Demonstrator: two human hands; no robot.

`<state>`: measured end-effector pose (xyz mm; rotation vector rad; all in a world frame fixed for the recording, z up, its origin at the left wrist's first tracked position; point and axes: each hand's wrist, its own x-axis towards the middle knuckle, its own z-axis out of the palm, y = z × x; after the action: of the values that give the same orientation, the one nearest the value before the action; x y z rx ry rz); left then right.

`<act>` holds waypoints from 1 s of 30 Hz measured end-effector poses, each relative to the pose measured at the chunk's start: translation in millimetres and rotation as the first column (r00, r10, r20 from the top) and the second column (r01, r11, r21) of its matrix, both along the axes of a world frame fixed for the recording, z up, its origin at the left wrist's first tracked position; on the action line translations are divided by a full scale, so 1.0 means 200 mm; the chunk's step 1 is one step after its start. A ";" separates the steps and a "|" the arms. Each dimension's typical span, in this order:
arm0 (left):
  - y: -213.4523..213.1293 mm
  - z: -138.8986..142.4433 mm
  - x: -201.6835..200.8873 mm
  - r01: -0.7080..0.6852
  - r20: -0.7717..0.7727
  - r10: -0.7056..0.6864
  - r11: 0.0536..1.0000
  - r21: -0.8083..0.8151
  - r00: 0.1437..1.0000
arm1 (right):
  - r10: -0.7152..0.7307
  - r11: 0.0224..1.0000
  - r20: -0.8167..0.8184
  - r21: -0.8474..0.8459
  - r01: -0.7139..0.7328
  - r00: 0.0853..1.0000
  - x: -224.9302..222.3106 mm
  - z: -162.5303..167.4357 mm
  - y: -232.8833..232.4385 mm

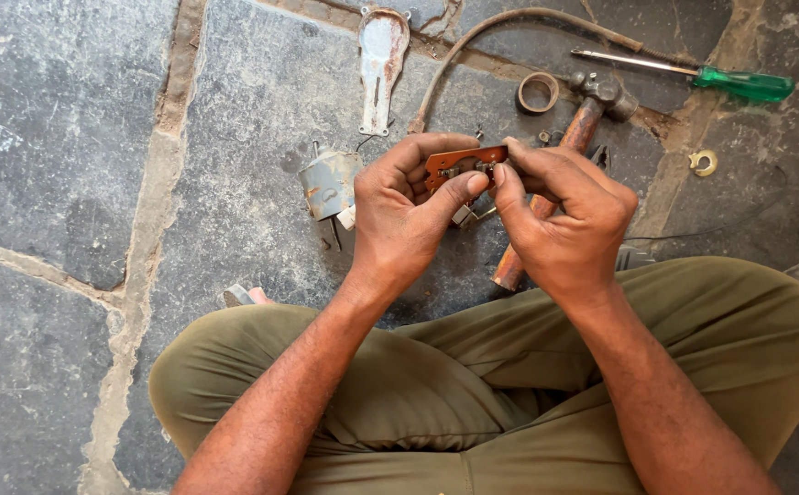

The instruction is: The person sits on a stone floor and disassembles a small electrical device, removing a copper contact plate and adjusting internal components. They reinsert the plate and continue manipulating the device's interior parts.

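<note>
both hands pinch a small orange terminal plate (459, 163) just above the hammer (555, 174) on the stone floor: left hand (409, 206) and right hand (564, 220) closed on its edges. it looks light, stiff and thin; best held by the rims.

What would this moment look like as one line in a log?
left hand: holds orange plate | right hand: pinches same plate | hammer, green screwdriver: on stone floor
</note>
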<state>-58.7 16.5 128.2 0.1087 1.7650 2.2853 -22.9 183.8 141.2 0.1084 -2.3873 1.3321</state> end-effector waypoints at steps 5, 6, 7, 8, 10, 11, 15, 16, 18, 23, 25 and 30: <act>0.00 0.01 0.00 0.008 -0.015 -0.008 1.000 -0.021 1.000 | 0.002 1.000 -0.021 0.015 -0.002 1.000 0.00 -0.01 0.00; 0.00 0.01 0.00 0.013 -0.022 -0.013 1.000 -0.013 1.000 | 0.002 1.000 -0.031 0.028 -0.001 1.000 0.00 -0.01 0.00; 0.00 0.02 0.00 0.019 -0.029 -0.019 1.000 -0.005 0.999 | -0.011 1.000 -0.005 -0.001 0.011 1.000 0.00 -0.01 0.00; 0.00 0.02 0.00 0.014 0.015 -0.013 0.998 -0.061 1.000 | -0.024 0.999 0.019 -0.029 0.025 1.000 0.00 -0.01 -0.01; -0.01 0.04 0.01 0.019 0.092 -0.006 0.989 -0.149 0.996 | -0.045 0.999 0.020 -0.005 0.045 0.999 -0.01 0.00 -0.01; 0.00 0.05 0.00 0.019 0.067 -0.011 0.992 -0.124 0.998 | -0.055 0.997 -0.002 0.055 0.055 0.998 -0.01 -0.01 -0.01; 0.02 0.07 -0.01 -0.010 -0.009 0.008 0.980 -0.198 1.000 | -0.058 0.997 -0.061 0.039 0.060 0.996 -0.02 0.00 0.01; 0.03 0.08 -0.01 -0.025 -0.018 0.022 0.977 -0.214 1.000 | -0.068 0.998 -0.051 0.009 0.069 0.996 -0.02 0.01 0.00; 0.04 0.08 0.00 -0.027 -0.018 0.024 0.986 -0.163 1.000 | -0.070 0.997 -0.017 -0.029 0.070 0.997 -0.01 0.01 0.01; 0.04 0.07 0.00 -0.031 -0.030 0.027 0.987 -0.155 0.999 | -0.023 0.990 0.022 -0.140 0.026 0.999 -0.01 0.00 0.02; 0.04 0.07 0.00 -0.028 -0.022 0.025 0.988 -0.153 0.999 | -0.014 0.986 0.030 -0.164 0.019 0.999 -0.01 0.00 0.02; 0.05 0.08 0.00 -0.022 -0.023 0.019 0.988 -0.153 1.000 | -0.009 0.983 0.034 -0.184 0.015 0.999 -0.01 -0.02 0.02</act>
<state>-59.2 26.0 144.3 0.0876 1.9536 2.1603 -24.6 187.6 138.1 0.0194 -2.2742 1.5529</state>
